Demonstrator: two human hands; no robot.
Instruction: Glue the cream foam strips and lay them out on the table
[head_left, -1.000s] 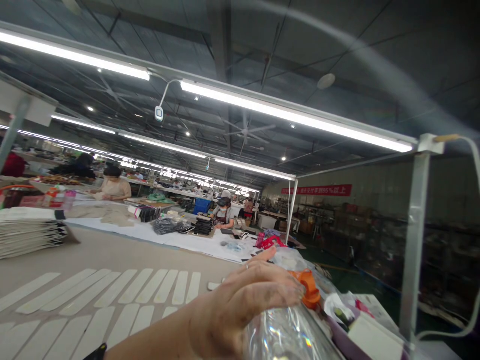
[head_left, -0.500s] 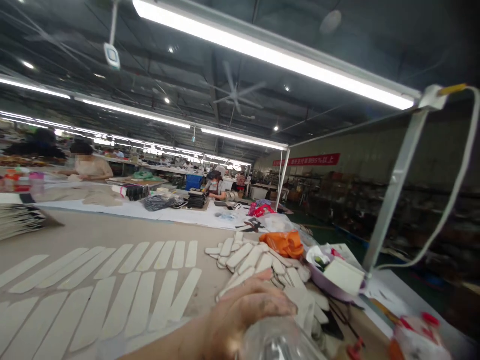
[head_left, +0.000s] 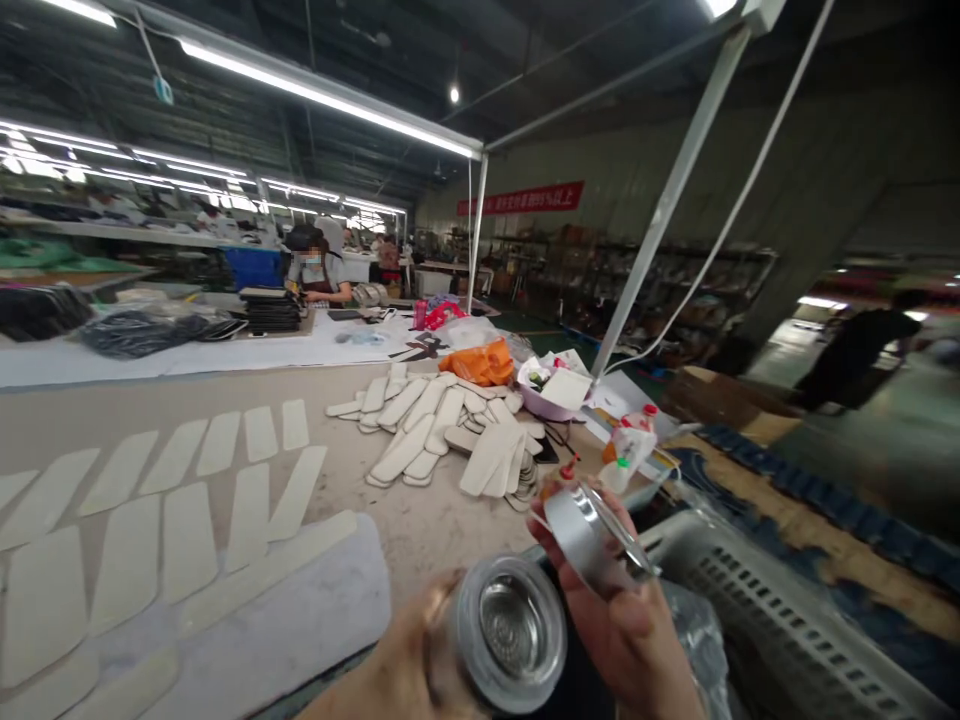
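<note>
My left hand (head_left: 412, 650) is closed around a clear-walled drinking bottle (head_left: 551, 640) at the bottom centre, its round mouth uncovered and a metal strainer showing inside. To its right, my right hand (head_left: 622, 630) grips a silvery bottle lid (head_left: 581, 540) with a loop handle, tilted and apart from the bottle. Beyond both hands lies a heap of pale, round-ended strips (head_left: 420, 430) on the table. More pale strips (head_left: 191, 540) are laid out in rows on the left.
An orange bag (head_left: 478, 362) and a lilac basin (head_left: 551, 400) sit behind the heap. Small bottles (head_left: 630, 440) stand at the table's right edge, near a grey plastic crate (head_left: 787, 600). A metal post (head_left: 667, 200) rises there. A co-worker (head_left: 319, 270) sits at the far table.
The view has turned right and down. The bottle's open mouth now shows, and my right hand has come into view with the lid. My left hand still holds the bottle.
</note>
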